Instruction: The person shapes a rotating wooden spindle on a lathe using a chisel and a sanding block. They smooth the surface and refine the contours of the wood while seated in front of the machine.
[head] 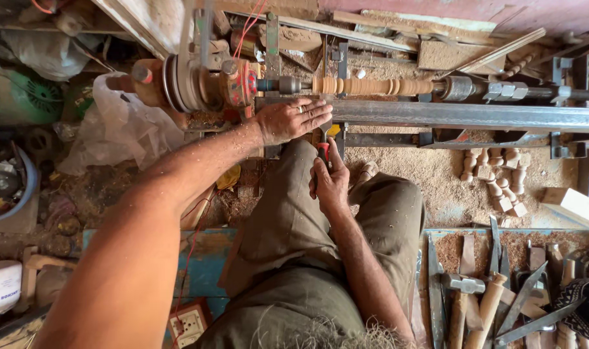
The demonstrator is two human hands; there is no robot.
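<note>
A ridged, pale wooden spindle [372, 86] spins on the lathe at twelve o'clock. Left hand [293, 119] lies flat, fingers apart, on the steel rail [469, 115]. Right hand [330, 183] fingers clamp a red-handled tool [323, 150].

Turned spindle [372, 86] at 12 o'clock: pale bare wood, matt, ribbed. Tool rest bar [475, 116] below it: grey steel, dull sheen, scuffed. Left grip [291, 120] flat on that metal. Right grip [329, 181] around chisel handle [323, 150], red, glossy plastic look. Trousers [294, 258]: olive cloth, matt, dusty. Floor [437, 187] at 3 o'clock: sawdust, rough. Hammer [466, 284] at 5 o'clock: metal head, wooden shaft.
</note>
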